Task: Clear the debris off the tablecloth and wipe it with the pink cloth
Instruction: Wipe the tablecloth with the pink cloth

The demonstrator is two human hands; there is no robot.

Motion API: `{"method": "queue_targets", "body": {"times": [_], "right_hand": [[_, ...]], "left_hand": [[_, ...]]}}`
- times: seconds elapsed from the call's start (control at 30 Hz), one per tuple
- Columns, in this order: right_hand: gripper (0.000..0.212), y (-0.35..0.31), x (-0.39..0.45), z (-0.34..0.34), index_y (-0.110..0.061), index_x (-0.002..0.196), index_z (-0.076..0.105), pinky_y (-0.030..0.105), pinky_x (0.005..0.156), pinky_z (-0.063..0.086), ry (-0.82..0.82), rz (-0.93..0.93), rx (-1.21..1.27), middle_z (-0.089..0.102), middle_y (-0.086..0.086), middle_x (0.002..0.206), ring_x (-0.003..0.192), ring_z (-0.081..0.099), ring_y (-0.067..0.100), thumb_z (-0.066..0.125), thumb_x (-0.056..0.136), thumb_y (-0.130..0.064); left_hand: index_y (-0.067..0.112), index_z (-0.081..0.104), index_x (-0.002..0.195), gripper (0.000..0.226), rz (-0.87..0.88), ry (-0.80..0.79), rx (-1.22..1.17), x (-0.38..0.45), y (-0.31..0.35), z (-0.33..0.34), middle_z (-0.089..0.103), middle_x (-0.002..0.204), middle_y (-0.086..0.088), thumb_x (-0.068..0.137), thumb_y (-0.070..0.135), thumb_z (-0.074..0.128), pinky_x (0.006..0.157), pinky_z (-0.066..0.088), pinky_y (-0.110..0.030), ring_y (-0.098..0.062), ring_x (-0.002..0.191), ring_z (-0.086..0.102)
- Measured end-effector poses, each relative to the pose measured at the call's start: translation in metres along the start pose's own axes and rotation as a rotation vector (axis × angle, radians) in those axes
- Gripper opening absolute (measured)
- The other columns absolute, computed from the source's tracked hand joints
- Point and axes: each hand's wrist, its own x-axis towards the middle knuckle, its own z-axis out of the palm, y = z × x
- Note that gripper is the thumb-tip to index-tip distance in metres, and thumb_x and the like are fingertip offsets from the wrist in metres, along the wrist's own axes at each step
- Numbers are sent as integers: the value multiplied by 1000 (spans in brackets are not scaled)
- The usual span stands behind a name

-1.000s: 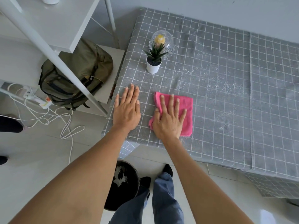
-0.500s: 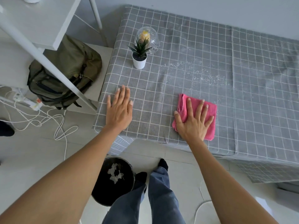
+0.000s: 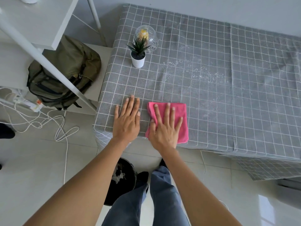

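Observation:
A grey checked tablecloth [image 3: 211, 111] covers the table. The folded pink cloth [image 3: 181, 111] lies near the table's front left edge, and my right hand [image 3: 164, 128] presses flat on it with fingers spread. My left hand [image 3: 127, 118] rests flat on the tablecloth just left of the pink cloth, fingers straight. Fine white debris [image 3: 200, 74] is scattered over the middle of the tablecloth, beyond the pink cloth.
A small potted plant [image 3: 138, 53] and a glass dome [image 3: 145, 38] stand at the back left of the table. A black bin [image 3: 122, 176] holding crumpled paper sits on the floor by my legs. A green backpack [image 3: 65, 74], a white shelf frame [image 3: 45, 61] and cables [image 3: 48, 121] lie left.
My right hand slid the pink cloth to the right along the front edge, then back left beside my left hand. My left hand stayed flat on the tablecloth.

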Motion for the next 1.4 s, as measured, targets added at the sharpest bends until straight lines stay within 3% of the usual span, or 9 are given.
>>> {"method": "queue_targets", "body": {"times": [0.17,0.33,0.53,0.67,0.73,0.9,1.03,1.17,1.4], "right_hand": [[60,25,1,-1,-36,151,-9,51,115,-16,31,-39,-40,-16,0,160,147,-16,22,4,93,-44],[61,80,4,-17,-35,149,-16,50,116,-15,44,168,-17,-19,-1,159,145,-20,19,5,92,-42],[61,61,5,-16,-37,147,-18,52,114,-19,37,226,30,-23,4,158,145,-24,21,7,92,-43],[61,15,3,-3,-38,147,-22,52,113,-20,-21,35,-32,-28,5,156,143,-27,24,-3,90,-46],[60,-2,-2,3,-39,149,-15,51,114,-18,-19,-50,-17,-22,2,158,145,-22,23,1,91,-46],[59,29,-1,-4,-42,151,1,47,118,-11,13,-147,-35,-6,-7,161,148,-11,16,8,93,-46],[60,80,9,-22,-44,150,-7,45,117,-14,25,1,-36,-13,-7,159,146,-16,15,6,92,-47],[57,127,14,-36,-42,149,-11,49,119,-8,51,198,-17,-14,-4,160,147,-15,17,14,97,-42],[57,86,23,-28,-40,150,-6,51,116,-13,125,422,156,-15,-3,160,147,-16,19,20,99,-40]], "left_hand": [[25,3,152,53,10,24,-33,-2,-4,0,-1,159,7,100,35,7,119,-3,-42,-11,147,-4],[26,-1,152,53,1,20,-28,-1,-4,0,-3,159,7,100,35,4,119,-1,-44,-12,147,-5],[26,-1,151,53,-3,32,-13,0,-4,1,-3,159,6,99,35,5,119,-1,-44,-12,147,-4],[25,3,152,54,-7,32,-5,0,-3,1,1,159,5,99,35,6,119,-1,-44,-12,147,-2],[24,4,152,54,-3,30,-4,-1,-3,1,2,160,5,99,35,6,119,-1,-43,-12,147,-2],[25,4,152,54,-2,25,0,-1,-3,0,1,160,5,100,35,6,119,-2,-43,-12,147,-2],[26,1,152,53,-8,15,12,-1,-4,1,-1,159,6,100,35,5,119,-2,-43,-12,147,-4],[27,-3,151,53,-14,-5,21,0,-5,1,-5,159,7,100,35,4,119,-2,-43,-10,146,-8],[23,-2,151,55,-47,-23,-9,15,7,-1,-9,157,7,98,38,6,117,-8,-44,-10,145,-11]]}}
